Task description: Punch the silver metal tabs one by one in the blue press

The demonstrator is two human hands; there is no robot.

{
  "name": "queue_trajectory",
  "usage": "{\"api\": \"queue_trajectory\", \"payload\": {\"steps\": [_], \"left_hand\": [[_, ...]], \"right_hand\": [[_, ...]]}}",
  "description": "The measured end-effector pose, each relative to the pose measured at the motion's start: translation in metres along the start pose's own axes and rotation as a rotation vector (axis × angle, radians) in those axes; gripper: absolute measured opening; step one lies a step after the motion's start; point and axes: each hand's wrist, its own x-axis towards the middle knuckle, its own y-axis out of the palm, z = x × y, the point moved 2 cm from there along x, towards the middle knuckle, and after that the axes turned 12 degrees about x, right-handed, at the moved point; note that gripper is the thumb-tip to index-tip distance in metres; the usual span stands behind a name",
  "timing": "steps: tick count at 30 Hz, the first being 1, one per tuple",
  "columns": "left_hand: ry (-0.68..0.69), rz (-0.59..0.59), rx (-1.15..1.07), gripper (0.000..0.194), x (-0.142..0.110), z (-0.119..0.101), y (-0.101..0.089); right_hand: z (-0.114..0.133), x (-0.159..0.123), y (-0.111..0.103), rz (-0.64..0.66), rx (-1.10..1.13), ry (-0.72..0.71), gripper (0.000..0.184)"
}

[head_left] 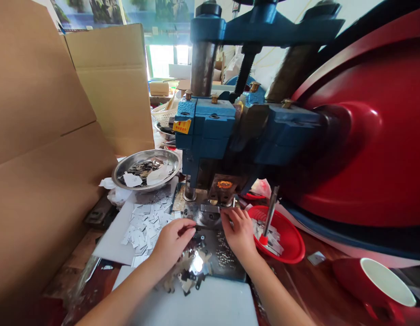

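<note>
My left hand (172, 240) rests beside the press base with its fingers pinched on a small dark metal piece. Under it lies a heap of shiny stamped metal pieces (191, 269). My right hand (238, 231) reaches to the die plate (210, 215) of the blue punch press (213, 131), fingertips pressed at the die; what they hold is hidden. Small rivets or beads (223, 256) lie on the grey plate between both hands.
A steel bowl (123, 168) of metal scraps stands at the left. White blanks (145, 226) are spread on a white sheet. A red dish (293, 246) holds pieces and a red-tipped rod (269, 217). A red cup (376, 285) sits at right. Cardboard (43, 136) walls the left.
</note>
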Motion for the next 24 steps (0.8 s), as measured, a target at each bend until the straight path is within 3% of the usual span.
{"api": "queue_trajectory", "payload": {"steps": [4,11,16,24], "left_hand": [[0.022,-0.050,-0.021,0.019,0.021,-0.004,0.004],[-0.051,-0.057,-0.118,0.020,0.047,-0.007,0.009],[0.011,-0.079,-0.002,0.015,0.064,-0.014,0.017],[0.046,-0.108,0.180,0.014,0.075,-0.022,0.033]], "right_hand": [[0.010,0.022,0.014,0.000,-0.160,0.028,0.018],[0.022,0.016,0.006,0.144,-0.304,-0.194,0.022],[0.021,0.009,0.001,0.191,-0.288,-0.212,0.029],[0.009,0.002,0.004,0.139,-0.126,-0.114,0.029]]}}
